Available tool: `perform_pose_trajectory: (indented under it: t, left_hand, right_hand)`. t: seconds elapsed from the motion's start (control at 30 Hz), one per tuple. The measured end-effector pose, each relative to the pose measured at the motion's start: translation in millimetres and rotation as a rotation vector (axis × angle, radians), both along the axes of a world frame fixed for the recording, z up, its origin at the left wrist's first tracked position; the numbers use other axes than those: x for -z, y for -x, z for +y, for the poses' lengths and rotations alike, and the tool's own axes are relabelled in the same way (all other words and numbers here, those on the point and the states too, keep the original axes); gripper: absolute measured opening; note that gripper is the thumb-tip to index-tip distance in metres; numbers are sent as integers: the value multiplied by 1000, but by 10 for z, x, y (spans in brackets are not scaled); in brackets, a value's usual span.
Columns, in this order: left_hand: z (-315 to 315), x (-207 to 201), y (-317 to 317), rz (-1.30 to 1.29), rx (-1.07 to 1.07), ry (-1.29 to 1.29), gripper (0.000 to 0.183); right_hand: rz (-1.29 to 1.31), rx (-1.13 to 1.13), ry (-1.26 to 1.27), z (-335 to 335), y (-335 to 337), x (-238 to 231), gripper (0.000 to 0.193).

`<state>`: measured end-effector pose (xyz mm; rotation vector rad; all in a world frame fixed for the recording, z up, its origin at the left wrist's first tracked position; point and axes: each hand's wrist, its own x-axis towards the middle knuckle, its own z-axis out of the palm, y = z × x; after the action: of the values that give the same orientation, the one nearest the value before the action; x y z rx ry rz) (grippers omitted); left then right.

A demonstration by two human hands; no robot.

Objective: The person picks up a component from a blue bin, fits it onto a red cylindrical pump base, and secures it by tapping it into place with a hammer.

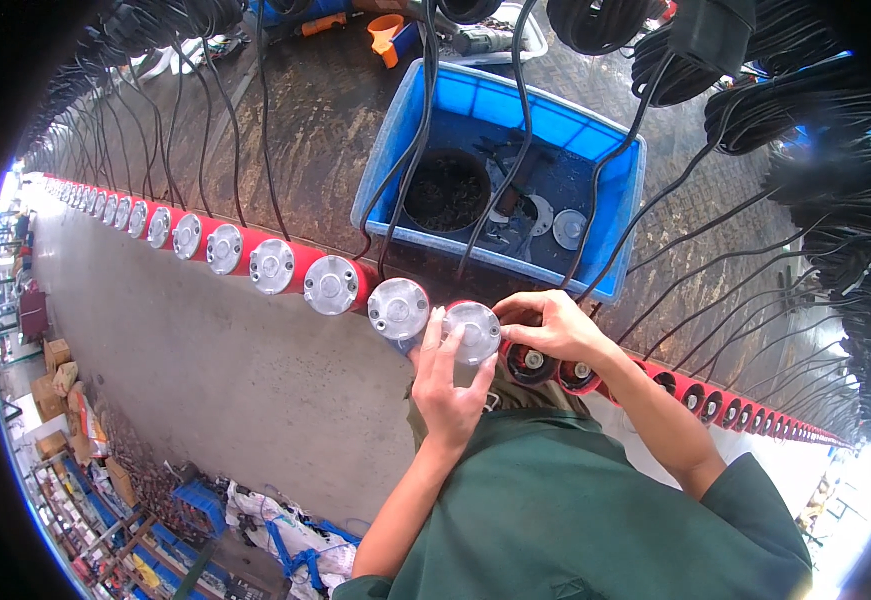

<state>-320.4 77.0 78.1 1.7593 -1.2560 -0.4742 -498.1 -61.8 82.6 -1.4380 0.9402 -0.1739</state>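
Note:
A round silver metal end cover (478, 342) sits on the end of a red cylinder right in front of me. My left hand (445, 390) grips this cover from its left and lower side, with fingers over its face and the thumb at its lower edge. At its right edge, my right hand (560, 328) is closed in a pinch of thumb and fingers. What lies between those fingertips is hidden. Leftward runs a row of red cylinders with silver covers (397, 308). To the right, open-ended red cylinders (529, 362) show dark insides.
Beyond the row, a blue plastic bin (610, 215) holds a dark round tub (445, 190) and loose metal discs (568, 229). Black cables (527, 120) rise from the cylinders to coiled bundles (795, 110). An orange tool holder (385, 38) lies on the worn bench (325, 130).

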Motion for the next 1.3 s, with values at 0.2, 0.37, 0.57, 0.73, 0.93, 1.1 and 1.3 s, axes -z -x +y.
perform_pose_trajectory:
  t: [0.2, 0.37, 0.57, 0.73, 0.93, 1.1, 1.3]
  left_hand:
    - [11, 29, -18, -43, 30, 21, 50]
    - [3, 46, -36, -51, 48, -7, 47]
    - [25, 134, -38, -14, 57, 58, 47]
    - [-5, 166, -88, 7, 87, 109, 53]
    - [223, 25, -84, 167, -43, 95, 66]
    - [160, 432, -101, 1107, -94, -256, 87]
    - [16, 896, -117, 872, 45, -325, 108]
  right_hand:
    - [-47, 4, -92, -60, 22, -38, 33]
    - [-63, 28, -144, -46, -8, -80, 34]
    - [13, -38, -57, -57, -20, -90, 38]
    - [71, -34, -5, -35, -95, -129, 43]
    - [144, 82, 304, -17, -688, -56, 39]
    - [495, 85, 527, 3, -1129, 101, 28]
    - [618, 103, 539, 33, -1216, 130, 26]
